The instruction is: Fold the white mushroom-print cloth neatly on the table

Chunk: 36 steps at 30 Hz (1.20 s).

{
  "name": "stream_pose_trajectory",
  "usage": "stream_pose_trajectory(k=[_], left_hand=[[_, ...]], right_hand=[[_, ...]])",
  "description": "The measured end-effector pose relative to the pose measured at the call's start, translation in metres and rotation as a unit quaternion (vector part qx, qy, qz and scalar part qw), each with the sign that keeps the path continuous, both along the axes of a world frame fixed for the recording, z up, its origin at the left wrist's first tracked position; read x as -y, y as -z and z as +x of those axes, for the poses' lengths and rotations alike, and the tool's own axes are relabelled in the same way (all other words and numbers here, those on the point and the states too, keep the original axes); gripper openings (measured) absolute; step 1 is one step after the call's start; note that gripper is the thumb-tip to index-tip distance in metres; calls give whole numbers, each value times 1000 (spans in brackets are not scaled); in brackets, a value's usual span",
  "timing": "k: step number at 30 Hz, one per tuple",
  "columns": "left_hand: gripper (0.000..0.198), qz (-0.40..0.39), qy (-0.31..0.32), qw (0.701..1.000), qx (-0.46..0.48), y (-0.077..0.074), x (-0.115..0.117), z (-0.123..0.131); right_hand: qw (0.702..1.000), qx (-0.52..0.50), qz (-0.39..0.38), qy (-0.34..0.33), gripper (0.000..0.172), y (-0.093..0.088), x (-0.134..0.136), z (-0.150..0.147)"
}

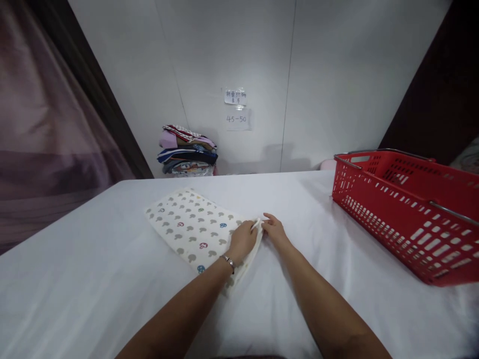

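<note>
Head: curled left hand (244, 241) on cloth (191, 220)

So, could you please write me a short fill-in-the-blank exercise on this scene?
The colour of the basket is ____.
The lower paper sign reads ____.
The bracelet is worn on the ____.
The cloth at the left hand is printed with grey and coloured ____.

Missing words: red; 45-50; left wrist; mushrooms.
</note>
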<state>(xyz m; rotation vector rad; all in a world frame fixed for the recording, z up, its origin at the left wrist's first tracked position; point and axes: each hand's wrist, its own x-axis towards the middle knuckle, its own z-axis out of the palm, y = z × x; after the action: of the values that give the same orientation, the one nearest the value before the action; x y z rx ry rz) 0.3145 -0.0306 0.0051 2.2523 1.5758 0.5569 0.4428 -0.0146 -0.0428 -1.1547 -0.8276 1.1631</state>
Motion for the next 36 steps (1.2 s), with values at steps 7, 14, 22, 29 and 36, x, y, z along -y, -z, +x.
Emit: stream_pose_trajectory(k=[7,14,22,29,36], left_hand=[[26,35,51,994,-92,5,12,9],[42,41,89,988,-119,3,45,-7],[37,23,57,989,-134,2,101,-65],[31,33,33,986,-162,7,127,-84],[22,57,84,977,-188,19,137,-76]], right_hand=[[1000,18,-12,1,51,-4,5,3],[997,69,-17,0,57,6,6,5],[992,126,-10,-17,62,19,4,10],[967,252,10,-15,60,21,7,11],[901,433,19,-8,55,18,9,17]])
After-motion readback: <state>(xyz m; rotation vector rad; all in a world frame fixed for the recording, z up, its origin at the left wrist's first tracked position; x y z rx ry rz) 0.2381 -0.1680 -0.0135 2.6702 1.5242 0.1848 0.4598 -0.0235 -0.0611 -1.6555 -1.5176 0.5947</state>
